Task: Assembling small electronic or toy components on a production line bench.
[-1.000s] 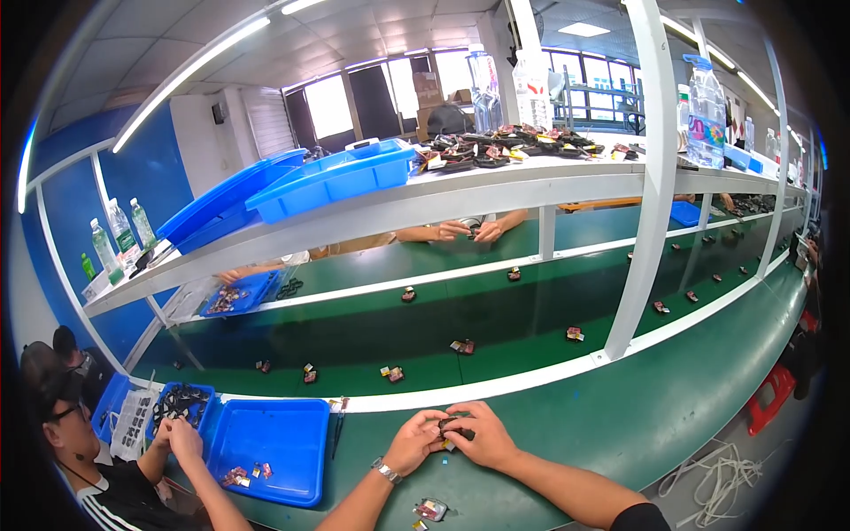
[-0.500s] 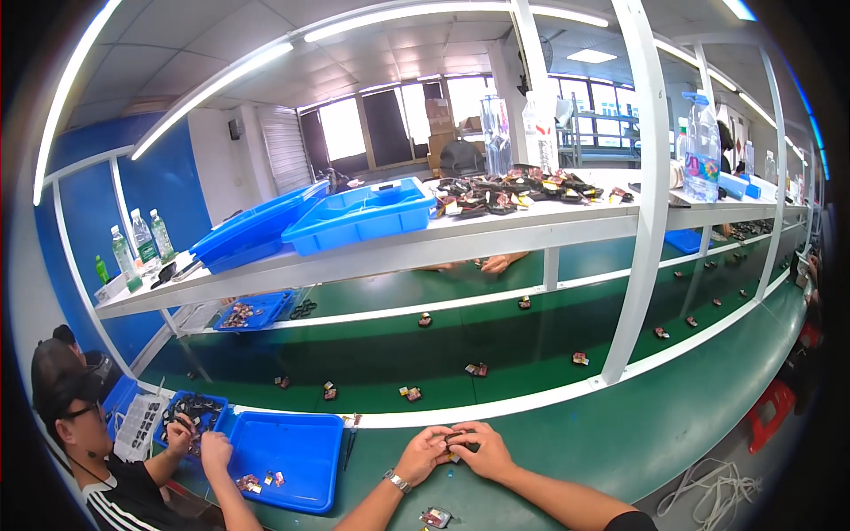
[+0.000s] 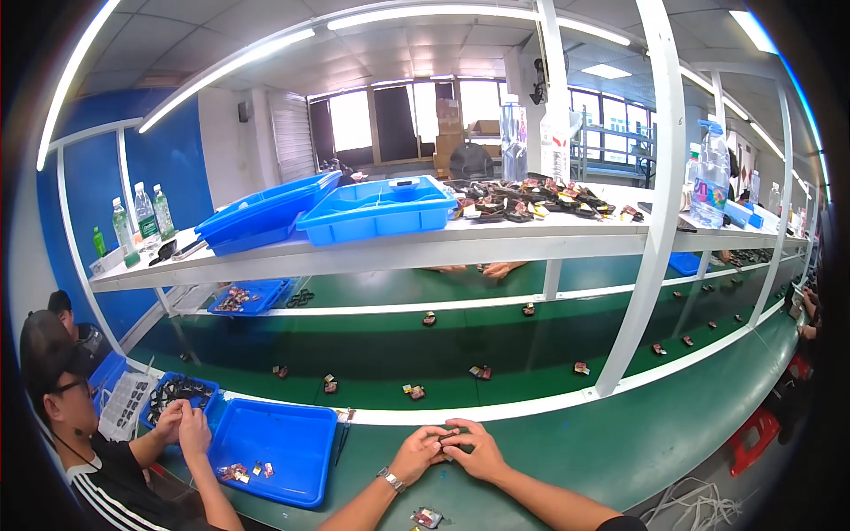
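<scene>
Left hand (image 3: 418, 453) and right hand (image 3: 478, 451) meet at lower centre of frame, fingers of both curled and pinching one small dark part (image 3: 448, 438) between them, just above the green bench (image 3: 549, 456); part mostly hidden by fingers, details can't be made out. Metal-band watch (image 3: 390, 480) on left wrist. Loose small assembly (image 3: 427, 517) on bench at bottom edge, between the forearms. Lower left: blue tray (image 3: 297, 425) with a few small reddish and yellow pieces; tweezers-like dark tool (image 3: 343, 442) by its right side. Co-worker in dark cap (image 3: 55, 358) further left, both hands together in front of a blue bin (image 3: 212, 389) of black parts; white compartment tray (image 3: 127, 405) beside it. Mid-frame: dark green strip (image 3: 336, 350) with small assemblies spaced along it. Upper centre: white shelf (image 3: 496, 252) carrying blue divided tray (image 3: 381, 226), heap of black parts (image 3: 540, 199), clear bottles. Red stool (image 3: 755, 440) lower right, pale cables (image 3: 692, 506) near it on floor.
</scene>
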A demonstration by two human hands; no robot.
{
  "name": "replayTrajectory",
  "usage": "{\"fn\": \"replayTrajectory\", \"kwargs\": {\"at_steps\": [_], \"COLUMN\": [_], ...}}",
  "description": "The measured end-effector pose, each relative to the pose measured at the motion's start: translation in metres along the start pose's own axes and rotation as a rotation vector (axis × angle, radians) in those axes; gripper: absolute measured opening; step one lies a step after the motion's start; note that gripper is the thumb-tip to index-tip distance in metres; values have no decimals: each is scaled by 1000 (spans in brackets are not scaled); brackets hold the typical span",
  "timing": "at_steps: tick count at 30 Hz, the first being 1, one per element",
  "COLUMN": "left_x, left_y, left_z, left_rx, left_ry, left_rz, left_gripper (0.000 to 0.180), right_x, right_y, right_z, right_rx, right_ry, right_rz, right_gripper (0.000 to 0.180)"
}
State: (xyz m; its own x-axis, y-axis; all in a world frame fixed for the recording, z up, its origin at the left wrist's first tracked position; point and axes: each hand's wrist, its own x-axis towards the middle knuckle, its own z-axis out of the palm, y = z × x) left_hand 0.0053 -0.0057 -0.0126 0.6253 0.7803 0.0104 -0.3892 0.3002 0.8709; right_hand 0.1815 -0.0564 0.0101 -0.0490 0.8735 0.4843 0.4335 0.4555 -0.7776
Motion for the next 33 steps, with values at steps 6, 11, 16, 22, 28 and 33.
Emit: {"fn": "replayTrajectory", "kwargs": {"at_steps": [6, 11, 16, 22, 28, 33], "left_x": [0, 1, 1, 1, 1, 1], "left_y": [1, 3, 4, 3, 4, 4], "left_z": [4, 10, 11, 7, 10, 12], "left_rx": [53, 13, 22, -13, 7, 33], "left_ry": [23, 49, 67, 72, 76, 82], "left_rz": [20, -3, 12, 3, -17, -28], "left_gripper": [25, 25, 26, 27, 27, 28], "right_x": [-1, 0, 3, 4, 3, 2], "right_y": [-1, -11, -10, -21, -15, -14], "right_z": [-1, -1, -4, -6, -1, 1], "right_rx": [-59, -73, -184, -199, -210, -240], "right_ry": [-4, 118, 143, 158, 191, 222], "right_rz": [-17, -68, -192, -251, -207, -233], "right_gripper": [19, 16, 12, 13, 13, 12]}}
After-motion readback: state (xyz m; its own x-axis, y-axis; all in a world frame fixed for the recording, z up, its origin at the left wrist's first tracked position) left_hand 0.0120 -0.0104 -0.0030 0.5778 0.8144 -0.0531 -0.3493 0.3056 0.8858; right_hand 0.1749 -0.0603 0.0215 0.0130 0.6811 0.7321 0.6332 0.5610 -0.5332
